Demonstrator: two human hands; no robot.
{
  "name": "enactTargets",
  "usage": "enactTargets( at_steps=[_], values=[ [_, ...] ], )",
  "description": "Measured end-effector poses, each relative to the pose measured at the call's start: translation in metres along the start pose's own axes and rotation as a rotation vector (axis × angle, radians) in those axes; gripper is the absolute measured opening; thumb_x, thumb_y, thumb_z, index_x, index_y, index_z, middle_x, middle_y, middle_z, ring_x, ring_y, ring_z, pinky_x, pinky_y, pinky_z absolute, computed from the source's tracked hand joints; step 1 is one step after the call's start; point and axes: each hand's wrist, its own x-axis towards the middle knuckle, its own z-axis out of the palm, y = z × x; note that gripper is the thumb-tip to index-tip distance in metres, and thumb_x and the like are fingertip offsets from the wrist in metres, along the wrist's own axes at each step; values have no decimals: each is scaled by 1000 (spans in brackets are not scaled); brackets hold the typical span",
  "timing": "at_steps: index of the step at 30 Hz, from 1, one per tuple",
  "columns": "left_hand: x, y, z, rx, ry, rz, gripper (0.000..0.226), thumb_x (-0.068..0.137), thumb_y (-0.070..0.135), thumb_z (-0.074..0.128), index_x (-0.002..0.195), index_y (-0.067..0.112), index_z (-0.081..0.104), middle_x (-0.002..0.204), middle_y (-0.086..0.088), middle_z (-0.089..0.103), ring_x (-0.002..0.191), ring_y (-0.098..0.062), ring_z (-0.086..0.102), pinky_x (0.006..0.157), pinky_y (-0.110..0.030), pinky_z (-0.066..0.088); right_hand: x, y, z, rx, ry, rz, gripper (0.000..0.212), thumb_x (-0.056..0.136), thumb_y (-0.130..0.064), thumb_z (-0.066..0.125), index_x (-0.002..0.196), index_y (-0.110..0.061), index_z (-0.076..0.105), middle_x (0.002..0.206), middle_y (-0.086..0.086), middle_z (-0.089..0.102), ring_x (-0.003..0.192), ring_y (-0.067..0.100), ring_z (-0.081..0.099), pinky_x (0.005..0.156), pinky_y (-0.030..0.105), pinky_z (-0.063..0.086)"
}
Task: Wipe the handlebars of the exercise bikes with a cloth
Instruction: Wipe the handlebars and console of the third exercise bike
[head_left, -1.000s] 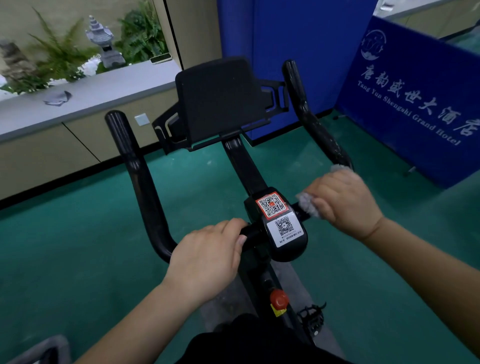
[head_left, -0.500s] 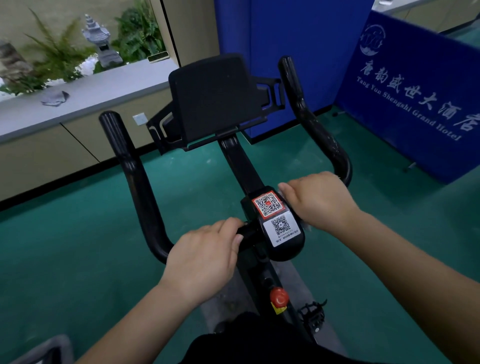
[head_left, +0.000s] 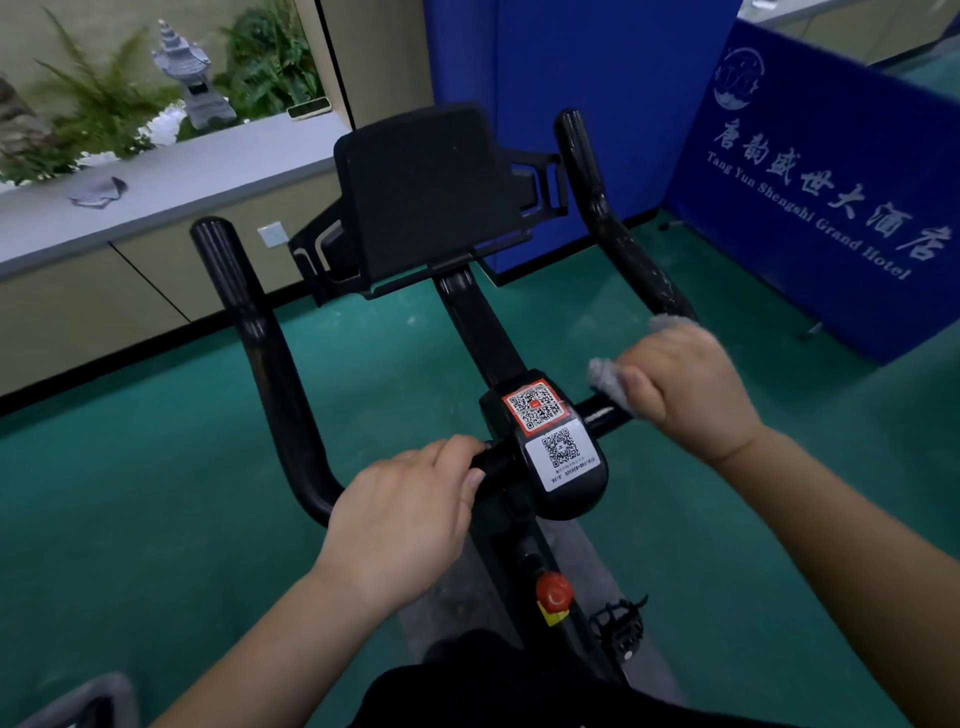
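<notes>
A black exercise bike stands in front of me, its handlebar curving up on the left and right around a black tablet holder. My left hand grips the crossbar left of the hub with the QR stickers. My right hand grips a grey cloth wrapped around the crossbar right of the hub, near the bend of the right bar. Bits of cloth stick out at both ends of the fist.
A red knob and a pedal sit low on the frame. A grey ledge with a crumpled cloth runs along the left wall. A blue hotel banner stands at the right on green floor.
My right hand with the cloth has slid right along the crossbar, away from the hub toward the bend. The left hand has stayed in place.
</notes>
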Motion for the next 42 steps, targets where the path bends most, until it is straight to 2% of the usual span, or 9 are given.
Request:
enactTargets(
  at_steps=[3, 7, 11, 13, 19, 25, 29, 33, 42],
  values=[
    [0, 0, 0, 0, -7, 1, 28, 90, 39, 31, 100, 28, 55, 77, 10, 66, 59, -16, 63, 45, -27, 39, 15, 13, -20, 198, -1, 310, 37, 92, -30, 44, 57, -22, 53, 60, 0, 55, 59, 16, 52, 67, 22, 37],
    [1, 0, -1, -11, -11, 9, 28, 90, 40, 31, 99, 28, 54, 77, 10, 66, 60, -16, 63, 44, -29, 41, 35, 26, -41, 460, 362, 934, 44, 99, -38, 40, 57, -24, 36, 58, -6, 38, 50, 3, 35, 48, 16, 29],
    [1, 1, -1, -32, -27, 2, 30, 90, 40, 29, 98, 27, 54, 76, 9, 66, 60, -18, 63, 44, -29, 42, 30, 32, -57, 556, 591, 1220, 42, 100, -46, 35, 65, -23, 42, 65, -9, 46, 56, 3, 43, 51, 14, 35],
    [2, 1, 0, -23, -28, 0, 30, 90, 40, 28, 97, 26, 54, 74, 9, 65, 58, -18, 63, 43, -29, 41, 26, 15, -45, 640, 460, 1315, 36, 100, -43, 34, 82, -20, 54, 78, -7, 56, 70, 4, 53, 63, 19, 42],
    [3, 2, 0, -15, -25, 1, 29, 90, 38, 30, 96, 24, 55, 73, 7, 64, 56, -20, 62, 43, -30, 42, 19, -17, -5, 391, -60, 1004, 54, 100, -27, 39, 151, -19, 21, 152, 3, 25, 136, 23, 30, 112, 35, 28],
    [4, 3, 0, 6, -37, -2, 29, 91, 39, 28, 95, 25, 54, 71, 7, 63, 54, -19, 60, 42, -33, 41, 76, 31, -5, 220, -435, 887, 56, 102, -36, 34, 150, -14, 17, 143, 20, 38, 123, 37, 45, 93, 40, 39],
    [3, 2, 0, -5, -48, -6, 30, 92, 40, 26, 96, 26, 53, 73, 7, 63, 56, -20, 60, 44, -33, 43, 94, 40, 4, 194, -472, 713, 63, 100, -39, 37, 153, -19, 9, 151, 15, 28, 120, 36, 48, 81, 35, 39],
    [3, 0, 1, -14, -31, 19, 31, 92, 40, 26, 97, 24, 52, 73, 6, 63, 56, -21, 60, 44, -33, 42, 69, 41, -2, 202, -502, 743, 67, 99, -40, 40, 153, -24, 4, 153, 12, 25, 129, 34, 40, 95, 38, 38],
    [5, 2, 1, 44, 8, 25, 29, 91, 37, 31, 89, 23, 55, 63, 7, 59, 46, -17, 54, 40, -28, 31, 89, 46, 10, 117, -469, 761, 55, 96, -49, 40, 129, -5, 37, 117, 22, 55, 95, 35, 54, 68, 36, 36]
  ],
)
